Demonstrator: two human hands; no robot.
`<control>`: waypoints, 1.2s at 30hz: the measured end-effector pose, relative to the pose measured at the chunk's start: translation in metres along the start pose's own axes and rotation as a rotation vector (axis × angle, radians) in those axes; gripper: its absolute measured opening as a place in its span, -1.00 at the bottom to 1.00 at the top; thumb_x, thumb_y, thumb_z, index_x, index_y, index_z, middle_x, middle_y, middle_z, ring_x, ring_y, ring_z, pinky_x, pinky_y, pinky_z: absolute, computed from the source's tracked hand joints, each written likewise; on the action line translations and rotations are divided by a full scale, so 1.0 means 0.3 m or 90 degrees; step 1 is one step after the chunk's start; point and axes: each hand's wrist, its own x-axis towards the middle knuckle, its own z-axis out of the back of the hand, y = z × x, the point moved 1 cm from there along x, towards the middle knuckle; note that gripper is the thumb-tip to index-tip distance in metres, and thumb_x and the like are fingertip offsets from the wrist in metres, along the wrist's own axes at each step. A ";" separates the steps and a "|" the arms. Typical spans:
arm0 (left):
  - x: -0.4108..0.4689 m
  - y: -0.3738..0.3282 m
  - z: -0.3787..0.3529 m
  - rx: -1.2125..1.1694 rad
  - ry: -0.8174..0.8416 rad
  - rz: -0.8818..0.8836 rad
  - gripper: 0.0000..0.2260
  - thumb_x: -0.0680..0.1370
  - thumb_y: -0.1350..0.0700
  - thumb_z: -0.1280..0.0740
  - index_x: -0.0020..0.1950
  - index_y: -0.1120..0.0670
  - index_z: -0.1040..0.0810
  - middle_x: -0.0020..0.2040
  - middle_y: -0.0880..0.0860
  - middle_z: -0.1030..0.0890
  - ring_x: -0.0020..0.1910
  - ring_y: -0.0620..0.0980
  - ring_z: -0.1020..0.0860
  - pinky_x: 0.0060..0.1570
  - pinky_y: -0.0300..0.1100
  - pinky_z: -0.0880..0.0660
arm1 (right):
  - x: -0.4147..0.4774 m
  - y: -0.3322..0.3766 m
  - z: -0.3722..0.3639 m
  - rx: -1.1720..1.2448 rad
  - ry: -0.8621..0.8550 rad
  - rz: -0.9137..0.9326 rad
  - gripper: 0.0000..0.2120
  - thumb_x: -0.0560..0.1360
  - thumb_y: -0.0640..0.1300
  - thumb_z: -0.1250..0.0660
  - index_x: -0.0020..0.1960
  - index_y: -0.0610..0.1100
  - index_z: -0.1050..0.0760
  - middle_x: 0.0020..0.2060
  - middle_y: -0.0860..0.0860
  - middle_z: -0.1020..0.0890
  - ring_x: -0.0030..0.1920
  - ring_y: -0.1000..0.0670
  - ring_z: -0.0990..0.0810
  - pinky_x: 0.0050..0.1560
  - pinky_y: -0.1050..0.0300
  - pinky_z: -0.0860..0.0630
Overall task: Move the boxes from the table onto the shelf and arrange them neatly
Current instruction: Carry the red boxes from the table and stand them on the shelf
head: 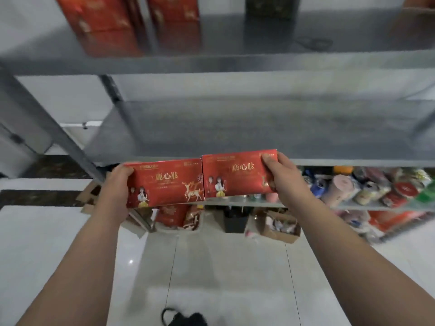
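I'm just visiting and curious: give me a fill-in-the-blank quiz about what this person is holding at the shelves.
1. The left hand and the right hand each grip one box, ____ boxes in all.
2. The left box and the right box are both ____ in colour.
3. On the top shelf, the dark box stands to the ____ of the tall red boxes.
Missing words: two; red; right.

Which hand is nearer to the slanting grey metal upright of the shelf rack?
Left. The left hand, gripping the left red cardboard box, is right beside the grey metal upright; the right hand, holding the right red cardboard box, is beyond both boxes.
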 end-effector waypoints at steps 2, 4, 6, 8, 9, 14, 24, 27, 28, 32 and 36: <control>0.046 -0.068 0.116 -0.032 -0.027 -0.031 -0.77 0.61 0.06 -0.16 -0.05 -0.05 -0.61 -0.12 0.05 -0.65 -0.21 -0.02 -0.61 -0.19 -0.10 -0.54 | 0.008 0.096 -0.136 -0.014 0.032 0.034 -0.78 0.63 0.00 -0.29 0.22 -0.06 -0.51 -0.06 0.01 -0.68 -0.18 0.08 -0.68 -0.25 0.20 -0.57; 0.098 -0.143 0.224 -0.067 -0.029 -0.064 -0.77 0.59 0.05 -0.17 -0.09 -0.08 -0.62 -0.17 0.01 -0.64 -0.22 -0.01 -0.60 -0.19 -0.08 -0.52 | 0.026 0.185 -0.267 -0.027 0.054 0.064 -0.73 0.62 0.03 -0.29 0.26 -0.06 -0.50 0.00 -0.04 -0.68 -0.12 0.02 -0.69 -0.18 0.11 -0.59; 0.162 -0.220 0.329 -0.100 -0.021 -0.097 -0.77 0.57 0.03 -0.19 -0.13 -0.12 -0.64 -0.22 -0.01 -0.63 -0.23 -0.01 -0.60 -0.18 -0.06 -0.52 | 0.051 0.270 -0.393 -0.034 0.062 0.106 -0.72 0.59 0.07 -0.32 0.22 -0.03 -0.53 0.00 -0.04 -0.69 -0.11 0.00 -0.69 -0.12 0.06 -0.59; 0.213 -0.306 0.426 -0.114 -0.012 -0.141 -0.79 0.51 0.00 -0.20 -0.12 -0.13 -0.65 -0.22 -0.01 -0.64 -0.22 0.00 -0.59 -0.18 -0.07 -0.51 | 0.070 0.351 -0.512 -0.044 0.059 0.141 -0.65 0.49 0.18 -0.36 0.16 0.01 -0.57 -0.02 -0.02 -0.71 -0.08 -0.03 -0.70 -0.04 -0.01 -0.61; 0.237 -0.348 0.467 -0.119 -0.004 -0.163 -0.78 0.49 0.00 -0.20 -0.07 -0.13 -0.65 -0.18 0.01 -0.64 -0.19 0.02 -0.59 -0.17 -0.06 -0.51 | 0.080 0.393 -0.562 -0.043 0.054 0.155 -0.62 0.43 0.23 -0.38 0.14 0.03 -0.57 -0.03 -0.01 -0.71 -0.07 -0.04 -0.70 -0.03 -0.03 -0.61; 0.355 -0.561 0.598 -0.114 0.061 -0.267 -0.72 0.61 0.11 -0.11 0.14 -0.15 -0.56 -0.04 0.08 -0.58 -0.16 0.05 -0.61 -0.16 0.04 -0.57 | 0.128 0.564 -0.747 0.004 0.040 0.226 -0.78 0.57 0.07 -0.35 0.15 0.00 -0.55 -0.09 0.03 -0.68 -0.14 0.02 -0.66 -0.17 0.08 -0.55; 0.609 -0.842 0.456 -0.099 0.161 -0.334 -0.78 0.55 0.17 -0.39 0.09 -0.14 -0.50 0.04 0.11 -0.61 -0.11 0.15 -0.68 -0.22 0.03 -0.61 | 0.320 0.808 -0.813 0.002 -0.035 0.269 -0.76 0.59 0.08 -0.32 0.20 0.02 -0.52 0.00 -0.04 -0.69 -0.05 -0.07 -0.70 -0.03 -0.05 -0.61; 0.702 -0.907 0.367 -0.084 0.149 -0.354 -0.73 0.53 0.22 -0.40 0.06 -0.14 -0.50 0.01 0.08 -0.63 -0.10 0.16 -0.68 -0.23 0.02 -0.61 | 0.426 0.864 -0.789 -0.051 -0.018 0.290 -0.76 0.53 0.18 -0.37 0.14 0.12 -0.50 0.01 0.00 -0.70 -0.07 -0.04 -0.73 -0.02 -0.04 -0.64; 0.738 -0.928 0.343 -0.072 0.138 -0.365 -0.73 0.53 0.23 -0.41 0.03 -0.15 -0.51 -0.02 0.06 -0.64 -0.09 0.15 -0.68 -0.24 0.00 -0.60 | 0.461 0.887 -0.785 -0.079 -0.001 0.301 -0.68 0.49 0.22 -0.40 0.17 0.12 -0.49 0.01 0.02 -0.71 -0.07 -0.02 -0.74 -0.01 -0.03 -0.64; 0.886 -0.995 0.262 -0.045 0.161 -0.373 -0.75 0.53 0.19 -0.43 0.09 -0.14 -0.54 0.02 0.00 -0.67 -0.03 0.08 -0.68 -0.16 -0.01 -0.64 | 0.642 0.969 -0.784 -0.112 -0.002 0.341 -0.56 0.46 0.08 -0.49 0.25 -0.04 -0.48 0.01 0.00 -0.69 -0.10 0.02 -0.73 -0.16 0.13 -0.64; 1.019 -1.041 0.215 0.035 0.147 -0.415 -0.71 0.52 0.22 -0.44 0.16 -0.05 -0.52 0.12 -0.05 -0.61 0.07 0.01 -0.62 -0.11 -0.14 -0.60 | 0.844 1.012 -0.805 -0.068 0.011 0.332 -0.61 0.43 -0.12 -0.54 0.20 -0.08 -0.50 0.05 -0.10 -0.67 -0.06 -0.05 -0.71 -0.18 0.08 -0.65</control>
